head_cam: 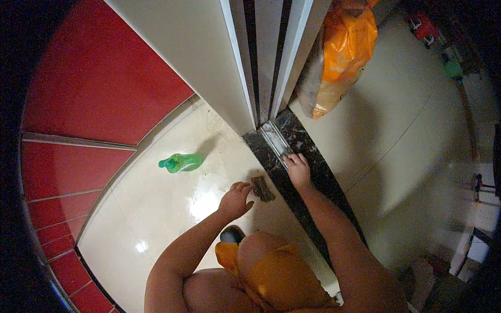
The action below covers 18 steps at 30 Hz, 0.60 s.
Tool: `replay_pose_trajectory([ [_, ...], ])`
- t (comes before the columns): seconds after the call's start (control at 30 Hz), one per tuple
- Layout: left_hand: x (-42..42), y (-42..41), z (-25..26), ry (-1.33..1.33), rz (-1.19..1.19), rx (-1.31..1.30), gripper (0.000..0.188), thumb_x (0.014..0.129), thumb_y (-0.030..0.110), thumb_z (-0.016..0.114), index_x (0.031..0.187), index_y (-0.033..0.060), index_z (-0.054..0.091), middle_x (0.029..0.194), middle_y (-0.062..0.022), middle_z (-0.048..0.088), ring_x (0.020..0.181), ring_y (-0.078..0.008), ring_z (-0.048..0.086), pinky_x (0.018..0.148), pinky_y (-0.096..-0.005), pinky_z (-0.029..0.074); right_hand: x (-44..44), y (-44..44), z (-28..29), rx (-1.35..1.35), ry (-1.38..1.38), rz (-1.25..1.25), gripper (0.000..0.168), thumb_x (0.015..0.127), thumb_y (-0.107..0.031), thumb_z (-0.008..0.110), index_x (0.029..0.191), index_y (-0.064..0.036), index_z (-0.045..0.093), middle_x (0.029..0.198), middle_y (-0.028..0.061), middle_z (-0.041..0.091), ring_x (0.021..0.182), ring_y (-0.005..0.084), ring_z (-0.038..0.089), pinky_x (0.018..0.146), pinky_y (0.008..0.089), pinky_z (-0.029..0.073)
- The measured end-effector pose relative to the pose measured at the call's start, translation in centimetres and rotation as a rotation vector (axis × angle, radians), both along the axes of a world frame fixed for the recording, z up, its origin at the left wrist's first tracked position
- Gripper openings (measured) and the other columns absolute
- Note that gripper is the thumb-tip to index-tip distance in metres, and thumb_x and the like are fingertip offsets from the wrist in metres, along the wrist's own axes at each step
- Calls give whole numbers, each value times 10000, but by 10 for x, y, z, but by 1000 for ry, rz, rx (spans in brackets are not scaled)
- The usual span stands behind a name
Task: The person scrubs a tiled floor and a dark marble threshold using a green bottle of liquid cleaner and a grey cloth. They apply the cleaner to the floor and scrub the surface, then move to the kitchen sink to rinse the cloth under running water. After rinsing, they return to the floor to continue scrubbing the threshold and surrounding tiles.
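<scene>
My right hand (pixel 300 171) reaches down to a sliding-door floor track (pixel 276 137), its fingers curled at the metal channel. Whether anything is pinched under those fingers is hidden. The track is set in a black marble threshold (pixel 295 127) with pale veins. Over the cream floor, my left hand (pixel 236 200) holds nothing visible, thumb and fingers apart. Right by its fingertips lies a small brown piece (pixel 262 189), perhaps a scouring pad or folded cloth; contact is hard to tell. Farther left is a translucent green plastic bottle (pixel 183 162) with a green cap.
A pale door frame (pixel 219 66) rises at the track's far end. Beyond it leans a full orange-and-white plastic sack (pixel 344 58). Red panels (pixel 98 78) line the left side. Cream tiles (pixel 395 129) extend right of the threshold. My bent knees (pixel 274 270) are close below my hands.
</scene>
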State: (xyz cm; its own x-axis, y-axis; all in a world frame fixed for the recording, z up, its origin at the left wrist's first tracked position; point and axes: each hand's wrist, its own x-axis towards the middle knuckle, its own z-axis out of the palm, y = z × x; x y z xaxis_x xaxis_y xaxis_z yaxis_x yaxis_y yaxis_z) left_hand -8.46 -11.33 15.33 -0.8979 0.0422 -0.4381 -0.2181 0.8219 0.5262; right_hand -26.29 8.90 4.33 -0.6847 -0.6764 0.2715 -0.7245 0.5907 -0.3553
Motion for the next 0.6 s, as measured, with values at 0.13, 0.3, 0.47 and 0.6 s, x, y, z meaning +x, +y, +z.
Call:
replay_pose_trajectory([
  [0.13,7,-6,-26,68,5,-28,576,800,277,666,1289,49,462,1322,-163,472,1230,-355,427,1006,-412,416,21,42,-9,-78,21,97,282,741,-45,630,1011,-100,689,922,68,591,850,268,556,752,377,483],
  [0.3,-18,4,-24,58,-129,44,656,803,325,663,1313,7,400,1345,-193,442,1224,-369,443,975,-414,444,17,49,-16,11,64,105,271,752,-50,640,1016,-90,689,925,80,593,823,284,563,746,386,483],
  [0.47,-73,56,-60,143,-215,-341,787,770,383,675,1382,10,351,1458,-203,298,1349,-409,261,1071,-474,311,-24,-33,-9,-125,-5,6,236,740,-67,664,973,-82,699,916,75,594,819,287,562,734,408,482],
  [0.6,-53,71,-105,179,-7,-398,788,779,414,645,1404,40,344,1487,-231,217,1369,-439,198,1100,-501,236,23,32,-20,-93,63,32,233,734,-60,655,963,-72,694,875,77,575,827,282,560,727,397,479],
])
